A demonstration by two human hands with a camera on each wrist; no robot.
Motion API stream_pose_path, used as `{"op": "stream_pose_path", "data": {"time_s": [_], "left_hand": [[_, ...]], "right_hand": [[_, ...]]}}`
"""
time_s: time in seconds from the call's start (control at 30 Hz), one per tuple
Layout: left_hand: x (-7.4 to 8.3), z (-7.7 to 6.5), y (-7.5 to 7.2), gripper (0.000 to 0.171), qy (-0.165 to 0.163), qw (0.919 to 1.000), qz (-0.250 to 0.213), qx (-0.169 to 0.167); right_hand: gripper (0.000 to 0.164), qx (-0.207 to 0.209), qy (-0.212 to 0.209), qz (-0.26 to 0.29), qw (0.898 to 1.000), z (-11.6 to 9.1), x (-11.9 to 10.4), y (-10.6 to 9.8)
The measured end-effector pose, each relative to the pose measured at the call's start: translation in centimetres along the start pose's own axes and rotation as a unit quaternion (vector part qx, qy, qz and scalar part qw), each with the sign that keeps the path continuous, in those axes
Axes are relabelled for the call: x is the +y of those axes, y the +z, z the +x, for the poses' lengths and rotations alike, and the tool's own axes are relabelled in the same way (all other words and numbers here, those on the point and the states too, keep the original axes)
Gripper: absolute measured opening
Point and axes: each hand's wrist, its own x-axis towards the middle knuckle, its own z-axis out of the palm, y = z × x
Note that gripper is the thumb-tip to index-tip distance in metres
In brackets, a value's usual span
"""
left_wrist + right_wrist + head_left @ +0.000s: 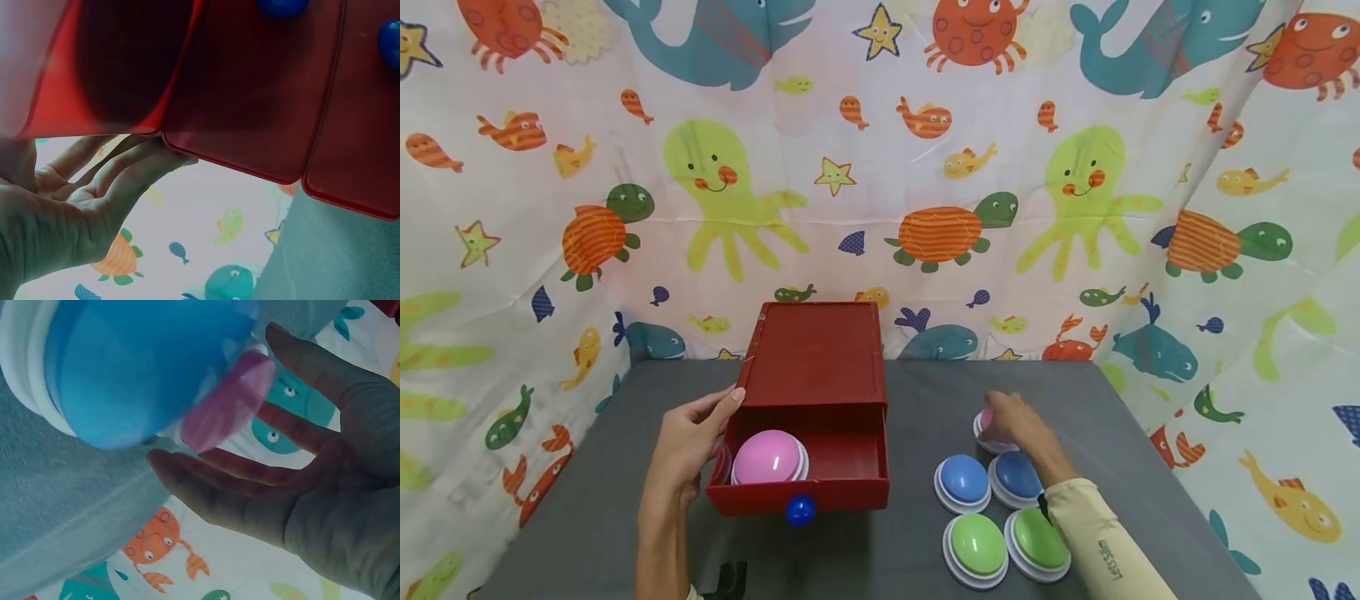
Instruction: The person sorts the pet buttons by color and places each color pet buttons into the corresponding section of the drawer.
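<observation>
Head view: a red cabinet [816, 354] stands on the grey bench [917, 400], its top drawer [850, 497] pulled out toward the wearer. The left hand [688, 437] rests at the cabinet's left edge, thumb on the upper corner. A pink dome [767, 458] sits toward the drawer's left wall; the drawer floor shows to its right. A strip of bench separates the cabinet from two blue domes [965, 478] and, nearer the wearer, two green domes [977, 543]. The right hand [1018, 421] is at a second pink dome [987, 421], behind the blue pair, and covers much of it. The right sleeve [1101, 533] overlaps the right-hand green dome's edge.

Left wrist view: the grip is unclosed, fingers extended against the cabinet's side; some tips are hidden. The cabinet runs out of frame, and two blue knobs [390, 45] are cut off.

Right wrist view: the grip is apart, thumb and fingers spread about the second pink dome. A blue dome, cropped at the top, partly hides it. Fingertip contact cannot be confirmed.
</observation>
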Motion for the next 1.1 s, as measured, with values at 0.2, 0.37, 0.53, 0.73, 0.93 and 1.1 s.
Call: {"op": "stream_pose_path", "data": {"time_s": [0.2,0.37,0.53,0.73,0.93,1.1], "left_hand": [[0.3,0.3,0.3,0.078,-0.004,0.9999,-0.004,-0.014],[0.3,0.1,0.3,0.075,-0.001,0.9999,-0.009,-0.010],[0.4,0.2,0.2,0.075,0.002,0.9998,-0.014,-0.013],[0.4,0.3,-0.1,0.075,0.000,0.9998,-0.015,-0.011],[0.4,0.4,-0.2,0.074,-0.001,0.9997,-0.017,-0.018],[0.6,0.6,-0.5,0.075,-0.008,0.9998,-0.012,-0.011]], "right_hand": [[0.051,0.009,0.007,0.013,1.000,0.4,0.9,0.9],[0.045,0.016,0.003,0.020,1.000,0.5,0.9,0.8],[0.049,0.032,0.002,0.021,0.999,0.4,0.0,-0.5],[0.055,0.037,-0.014,0.027,0.999,-1.0,-2.3,-2.9],[0.059,0.044,-0.035,0.019,0.998,-4.2,-4.6,-5.8],[0.060,0.055,-0.057,0.021,0.997,-6.5,-6.8,-8.0]]}}
